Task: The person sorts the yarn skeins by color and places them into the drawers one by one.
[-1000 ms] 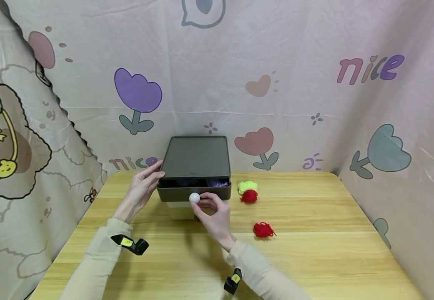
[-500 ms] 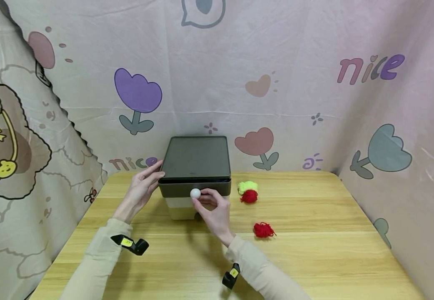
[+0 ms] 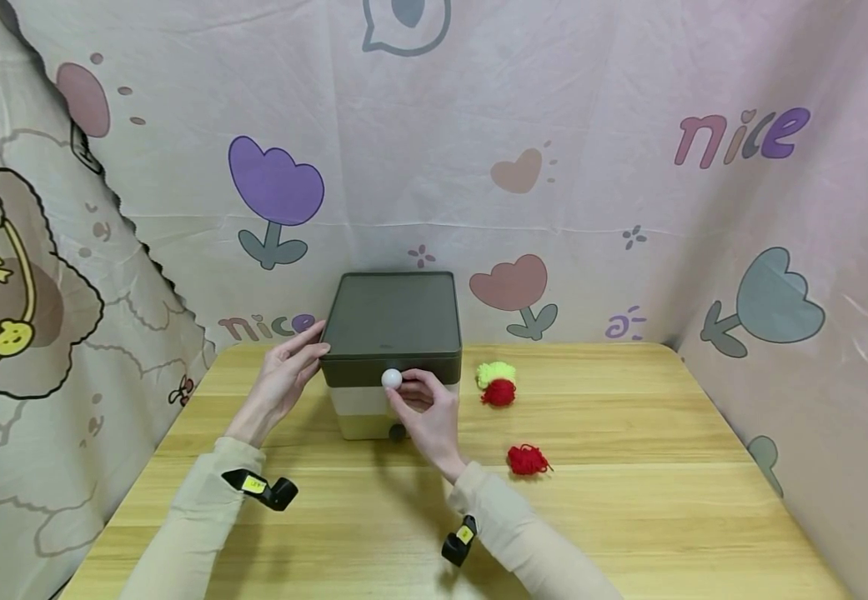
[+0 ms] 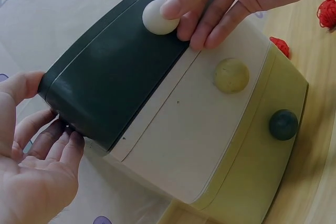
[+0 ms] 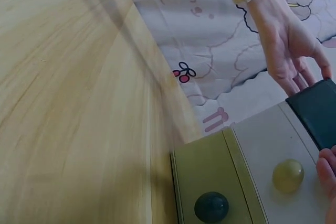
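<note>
A small tabletop drawer box [image 3: 396,315] stands at the table's back, with a dark green top drawer [image 4: 115,72], a cream middle drawer [image 4: 194,111] and an olive bottom drawer [image 4: 262,177]. My right hand [image 3: 431,417] pinches the round white knob [image 4: 159,18] of the top drawer between thumb and fingers. That drawer's front sits flush under the lid. My left hand [image 3: 281,377] rests on the box's left side near the top, fingertips at the corner and along the side. Below, a yellow knob [image 5: 287,176] and a dark knob [image 5: 211,206] protrude.
Right of the box, a yellow-green yarn ball [image 3: 495,373] lies against a red yarn ball [image 3: 499,392]. Another red yarn ball [image 3: 528,460] lies nearer on the wooden table [image 3: 629,500]. A patterned curtain [image 3: 418,150] hangs behind.
The top drawer, open earlier with purple stuff showing inside, has slid back and is now closed. My right hand moved away from me with the knob; the left hand stayed put.
</note>
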A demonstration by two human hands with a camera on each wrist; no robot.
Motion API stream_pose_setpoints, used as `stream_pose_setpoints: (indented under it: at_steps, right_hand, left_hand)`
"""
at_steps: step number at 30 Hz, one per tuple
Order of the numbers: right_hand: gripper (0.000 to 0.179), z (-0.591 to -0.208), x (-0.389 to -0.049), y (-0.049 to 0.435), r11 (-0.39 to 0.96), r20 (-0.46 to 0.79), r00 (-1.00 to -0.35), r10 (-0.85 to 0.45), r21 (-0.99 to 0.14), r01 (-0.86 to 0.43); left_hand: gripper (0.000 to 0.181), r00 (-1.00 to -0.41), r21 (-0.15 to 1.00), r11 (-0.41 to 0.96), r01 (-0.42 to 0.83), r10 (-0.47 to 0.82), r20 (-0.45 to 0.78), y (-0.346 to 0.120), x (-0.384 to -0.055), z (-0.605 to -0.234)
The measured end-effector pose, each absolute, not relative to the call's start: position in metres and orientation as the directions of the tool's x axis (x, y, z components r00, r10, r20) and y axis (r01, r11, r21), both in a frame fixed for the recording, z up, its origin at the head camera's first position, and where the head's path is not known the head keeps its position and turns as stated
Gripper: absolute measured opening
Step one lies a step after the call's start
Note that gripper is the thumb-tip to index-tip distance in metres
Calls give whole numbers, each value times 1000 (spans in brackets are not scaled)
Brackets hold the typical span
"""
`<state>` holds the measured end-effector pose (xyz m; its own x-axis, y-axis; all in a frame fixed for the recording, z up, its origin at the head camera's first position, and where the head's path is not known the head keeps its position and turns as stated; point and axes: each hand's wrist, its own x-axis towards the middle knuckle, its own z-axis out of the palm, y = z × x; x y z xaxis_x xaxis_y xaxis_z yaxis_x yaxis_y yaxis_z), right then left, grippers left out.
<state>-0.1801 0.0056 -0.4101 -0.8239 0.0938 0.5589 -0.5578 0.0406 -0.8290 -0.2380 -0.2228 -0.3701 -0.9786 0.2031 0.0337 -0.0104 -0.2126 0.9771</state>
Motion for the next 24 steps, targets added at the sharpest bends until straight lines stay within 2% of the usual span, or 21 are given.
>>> stream_pose_setpoints:
  at_steps: [17, 24]
  right_hand:
    - [25, -413, -183, 6, 40, 549, -832, 81, -835, -548]
    - [28, -418, -179, 9, 22, 574, -816, 73, -818, -574]
  left_hand:
    - [64, -979, 976, -219, -9, 202, 36, -223, -238, -371]
    - [64, -980, 978, -210, -7, 197, 35, -223, -240, -372]
